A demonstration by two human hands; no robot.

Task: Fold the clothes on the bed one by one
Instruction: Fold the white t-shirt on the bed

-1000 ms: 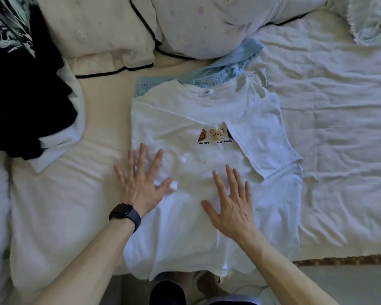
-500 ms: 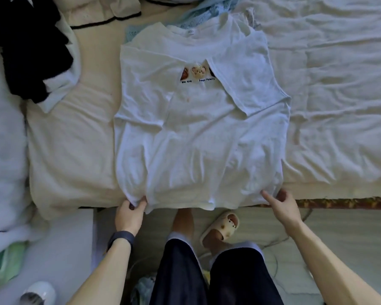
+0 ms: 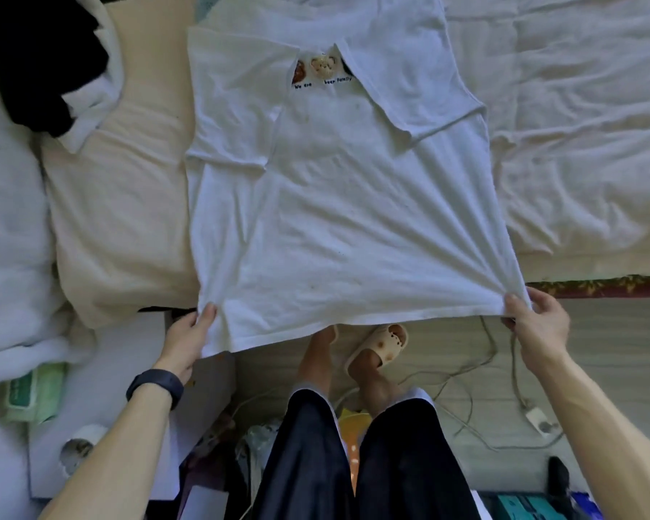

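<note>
A white T-shirt with a small bear print near the chest lies on the bed, both sleeves folded inward. Its hem hangs past the bed's near edge and is pulled taut. My left hand, with a black watch on the wrist, pinches the hem's left corner. My right hand grips the hem's right corner, fabric bunched between thumb and fingers.
A pile of black and white clothes lies at the upper left on a cream blanket. Below the bed edge are my legs, a beige slipper, cables and clutter on the floor.
My hands left the shirt's middle, went down to the hem and took hold of both corners. The hem is now lifted and stretched out toward me.
</note>
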